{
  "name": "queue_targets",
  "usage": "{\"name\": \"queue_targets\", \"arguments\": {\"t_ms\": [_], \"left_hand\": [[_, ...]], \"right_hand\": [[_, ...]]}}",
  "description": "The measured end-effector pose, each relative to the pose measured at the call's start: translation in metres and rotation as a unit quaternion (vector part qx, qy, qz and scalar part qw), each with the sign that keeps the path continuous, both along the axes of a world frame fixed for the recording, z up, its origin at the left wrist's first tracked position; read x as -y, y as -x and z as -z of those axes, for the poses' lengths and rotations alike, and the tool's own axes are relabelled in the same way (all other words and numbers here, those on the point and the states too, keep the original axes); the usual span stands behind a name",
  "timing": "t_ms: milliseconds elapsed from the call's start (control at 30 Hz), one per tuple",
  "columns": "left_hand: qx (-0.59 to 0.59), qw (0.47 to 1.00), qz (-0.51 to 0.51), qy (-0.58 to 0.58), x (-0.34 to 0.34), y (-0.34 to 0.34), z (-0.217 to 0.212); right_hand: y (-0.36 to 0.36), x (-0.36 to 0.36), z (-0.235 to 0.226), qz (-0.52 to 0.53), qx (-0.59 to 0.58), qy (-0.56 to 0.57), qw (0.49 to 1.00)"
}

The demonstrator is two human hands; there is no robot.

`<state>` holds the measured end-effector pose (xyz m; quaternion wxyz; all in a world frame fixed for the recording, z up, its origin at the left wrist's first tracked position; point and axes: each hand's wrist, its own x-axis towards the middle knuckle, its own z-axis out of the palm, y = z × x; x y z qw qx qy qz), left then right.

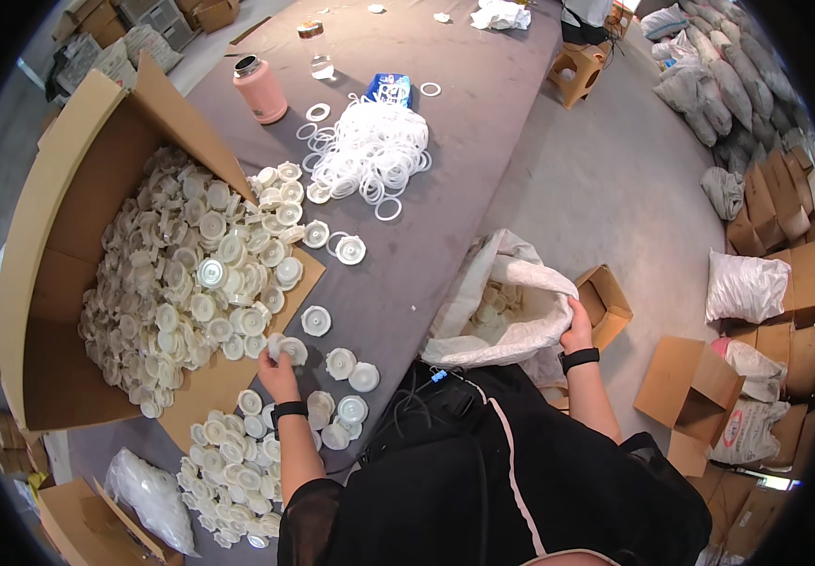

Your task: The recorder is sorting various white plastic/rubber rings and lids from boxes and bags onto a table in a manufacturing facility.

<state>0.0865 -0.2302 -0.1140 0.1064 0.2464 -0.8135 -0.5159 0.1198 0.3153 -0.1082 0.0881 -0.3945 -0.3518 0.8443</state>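
A round, ridged white plastic cap (291,350) is pinched in the left hand (278,374), just off the open flap of the cardboard box (53,274) heaped with matching caps. Loose caps (351,377) lie scattered right of that hand on the smooth grey table (483,123). The crumpled rim of a soft white sack (511,316) is gripped by the right hand (576,330); bare floor lies beyond it

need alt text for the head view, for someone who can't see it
Seen from above, a person at a grey table holds a white plastic cap in the left hand while the right hand grips the rim of a white sack. An open cardboard box spills white caps beside a pile of white rings.
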Motion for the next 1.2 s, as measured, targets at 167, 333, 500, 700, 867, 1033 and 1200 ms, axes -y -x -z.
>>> {"name": "queue_targets", "arguments": {"t_ms": [167, 333, 500, 700, 867, 1033, 1200], "left_hand": [[-0.071, 0.994, 0.083, -0.023, -0.032, 0.03, -0.031], [0.02, 0.967, 0.204, 0.151, -0.057, 0.055, -0.009], [0.0, 0.942, 0.268, 0.199, -0.063, 0.054, -0.007], [-0.015, 0.785, 0.121, -0.607, -0.066, 0.051, -0.034], [0.009, 0.646, 0.205, -0.735, -0.085, 0.061, -0.055], [0.092, 0.646, 0.311, -0.691, -0.118, 0.075, -0.051], [0.257, 0.805, 0.431, -0.316, -0.196, 0.078, -0.054]], "right_hand": [[-0.008, -0.005, 0.006, -0.005, -0.008, 0.016, 1.0], [-0.009, 0.007, -0.001, 0.007, -0.015, 0.014, 1.0], [-0.021, 0.002, 0.008, 0.033, -0.014, 0.012, 0.999], [-0.027, 0.005, 0.011, 0.036, -0.023, 0.028, 0.999], [-0.02, 0.005, 0.011, 0.039, -0.037, 0.029, 0.998], [-0.018, 0.009, 0.005, 0.055, -0.05, 0.066, 0.995], [-0.018, 0.014, 0.01, 0.074, -0.051, 0.04, 0.995]]}}
